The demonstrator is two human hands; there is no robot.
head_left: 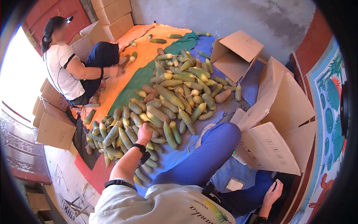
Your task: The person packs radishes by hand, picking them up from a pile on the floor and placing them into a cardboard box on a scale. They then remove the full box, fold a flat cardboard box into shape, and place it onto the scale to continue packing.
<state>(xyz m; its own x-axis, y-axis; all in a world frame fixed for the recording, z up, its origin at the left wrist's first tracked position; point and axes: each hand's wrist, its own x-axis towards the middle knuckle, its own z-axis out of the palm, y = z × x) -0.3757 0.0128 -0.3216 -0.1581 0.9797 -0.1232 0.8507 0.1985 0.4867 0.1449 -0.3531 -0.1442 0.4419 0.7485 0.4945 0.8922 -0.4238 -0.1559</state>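
A large heap of green radishes (pixel 168 96), some with brownish skins, lies on the ground sheets in front of me. My left hand (pixel 144 134) reaches into the near side of the heap, its fingers curled down on a green radish that the hand mostly covers. Two green radishes lie side by side just right of it. Down at the right, by my bent knee, my right hand (pixel 273 193) rests with its fingers loosely apart, and I see nothing in it. A tall cardboard box (pixel 266 143) with raised flaps stands ahead of that hand.
Another person (pixel 65 71) sits at the left, hands near a radish on the orange sheet (pixel 143 43). An open carton (pixel 238 48) lies by the wall. More cartons (pixel 56 128) stand at left. A small pale rectangular object (pixel 235 184) sits between my legs.
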